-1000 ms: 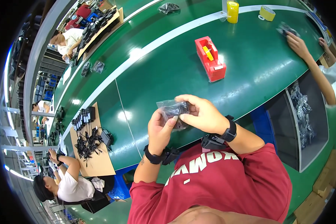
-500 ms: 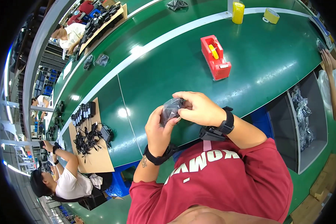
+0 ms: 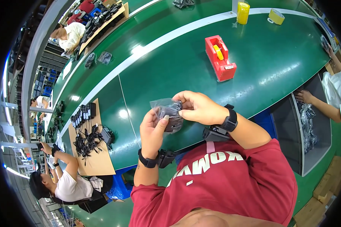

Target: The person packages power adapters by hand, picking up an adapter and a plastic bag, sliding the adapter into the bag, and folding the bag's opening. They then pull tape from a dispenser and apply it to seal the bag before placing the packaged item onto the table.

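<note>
Small clear plastic bag (image 3: 168, 113) w/ a dark item inside is held up in front of the chest, above the near edge of the green conveyor belt (image 3: 170, 64). Contents too crumpled to be identified; black, maybe a cable or adapter.

Bag is gripped from below by the left hand (image 3: 153, 130), fingers curled round it, thumb pressed on the front. Top right of the bag is pinched by the right hand (image 3: 199, 108), fingers closed on the plastic. Both hands are thus closed on the same bag, touching or nearly touching each other. A black wrist strap w/ a small black device is worn on each forearm. Red shirt is seen below.

On the belt beyond the hands, well apart: red tape dispenser (image 3: 220, 57) w/ a yellow roll in it. Farther back, by the white stripe: a yellow roll of tape (image 3: 243, 12) stood upright, and another yellowish roll (image 3: 276, 16) lying near it.

Left side: cardboard sheet (image 3: 96, 159) laid w/ rows of black adapters and tangled cables, a seated person in a white shirt (image 3: 70, 183) beside it. Right side: grey bin (image 3: 310, 125) w/ bagged items, reached into by another person's hand (image 3: 305, 96).
</note>
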